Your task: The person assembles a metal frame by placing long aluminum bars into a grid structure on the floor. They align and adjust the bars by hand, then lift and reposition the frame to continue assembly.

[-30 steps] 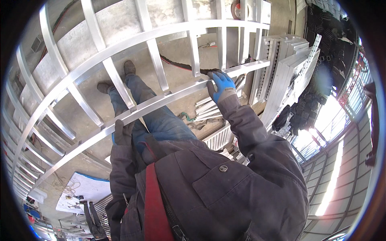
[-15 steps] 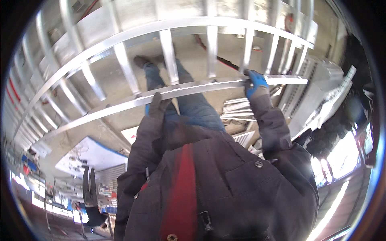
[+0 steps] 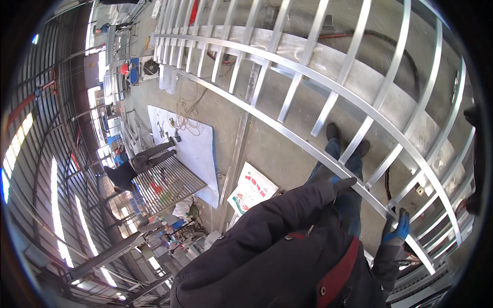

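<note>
Both your grips, left hand and right hand, clasp the slatted metal railing; it runs ten to four o'clock, your right hand nearer the four-o'clock end. A white sack lies at nine o'clock from your left.

reach-through room left between the bars, crossing kinda blocked by near rail and far rail, space below partly filled by legs

One held railing, two shoes, one printed sack show.
</note>
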Tool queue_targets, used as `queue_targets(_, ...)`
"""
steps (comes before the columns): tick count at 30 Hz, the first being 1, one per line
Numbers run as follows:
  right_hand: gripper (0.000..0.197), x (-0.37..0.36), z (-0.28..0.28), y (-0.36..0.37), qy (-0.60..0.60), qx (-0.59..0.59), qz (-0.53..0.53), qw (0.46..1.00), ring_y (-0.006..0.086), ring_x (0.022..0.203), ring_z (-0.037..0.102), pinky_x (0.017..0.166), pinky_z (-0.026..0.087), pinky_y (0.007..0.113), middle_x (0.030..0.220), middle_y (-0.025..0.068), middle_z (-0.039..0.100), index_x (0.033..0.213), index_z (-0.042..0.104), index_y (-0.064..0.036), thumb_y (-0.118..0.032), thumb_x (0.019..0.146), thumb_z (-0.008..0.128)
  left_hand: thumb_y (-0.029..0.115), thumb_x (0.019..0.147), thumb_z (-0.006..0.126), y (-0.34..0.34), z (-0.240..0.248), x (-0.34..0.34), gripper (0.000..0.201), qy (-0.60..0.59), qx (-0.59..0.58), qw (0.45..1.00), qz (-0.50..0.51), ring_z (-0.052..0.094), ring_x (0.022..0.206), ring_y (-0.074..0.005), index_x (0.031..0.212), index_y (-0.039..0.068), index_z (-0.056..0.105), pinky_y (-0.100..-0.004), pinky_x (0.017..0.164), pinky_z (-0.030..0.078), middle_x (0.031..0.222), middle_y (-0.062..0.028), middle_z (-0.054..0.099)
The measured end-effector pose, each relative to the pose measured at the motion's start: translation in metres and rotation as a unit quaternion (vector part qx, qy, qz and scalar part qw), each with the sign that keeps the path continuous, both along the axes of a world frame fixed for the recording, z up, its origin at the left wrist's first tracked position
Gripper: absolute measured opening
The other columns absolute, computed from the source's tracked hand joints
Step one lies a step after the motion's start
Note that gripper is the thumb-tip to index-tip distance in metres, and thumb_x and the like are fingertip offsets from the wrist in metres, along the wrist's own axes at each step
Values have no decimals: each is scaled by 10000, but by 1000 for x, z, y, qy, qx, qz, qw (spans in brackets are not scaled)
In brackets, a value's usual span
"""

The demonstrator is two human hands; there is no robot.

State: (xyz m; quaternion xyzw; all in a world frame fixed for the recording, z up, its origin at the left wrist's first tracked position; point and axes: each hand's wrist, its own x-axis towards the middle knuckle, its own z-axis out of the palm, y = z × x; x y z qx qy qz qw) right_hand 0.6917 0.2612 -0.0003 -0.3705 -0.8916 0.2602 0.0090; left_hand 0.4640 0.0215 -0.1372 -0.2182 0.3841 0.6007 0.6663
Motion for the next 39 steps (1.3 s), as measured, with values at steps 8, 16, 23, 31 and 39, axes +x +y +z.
queue_targets(8,686,-65,-15,-43,-80,-43,71,993,455,1313,521,1090,402,570,1391,231,577,1465,501,-24,-231,854,733,313,985,705,14,-9,-8,499,-12,29,999,18,608,1275,-345,1385,64,539,-490,1085,511,1350,-206,621)
queue_targets(16,609,-53,-38,-33,-122,-63,143,980,404,1235,595,1019,450,534,1300,193,643,1412,572,-94,-192,830,720,320,958,742,13,-3,-2,519,-39,33,998,32,641,1223,-323,1381,79,562,-484,1015,547,1291,-176,665)
queue_targets(23,536,-57,-37,-31,-125,-75,138,980,382,1137,643,975,481,521,1230,181,673,1338,602,-72,-165,821,710,279,971,725,-10,2,-29,482,-137,65,986,71,589,1293,-355,1362,61,546,-508,1074,501,1360,-203,612)
queue_targets(31,688,-63,-34,-39,-187,-46,120,974,424,1129,631,994,467,522,1244,213,655,1449,517,-36,-227,815,704,290,935,754,-90,-9,-131,495,-57,-23,976,211,586,1223,-272,1376,185,555,-469,1037,485,1304,-47,620)
queue_targets(39,871,-72,-42,-68,-232,24,68,970,431,1307,525,1134,384,524,1397,261,572,1554,364,7,-279,815,724,305,941,726,-171,-2,-281,476,10,-20,965,262,560,1279,-255,1374,224,548,-494,1045,462,1308,-19,610)
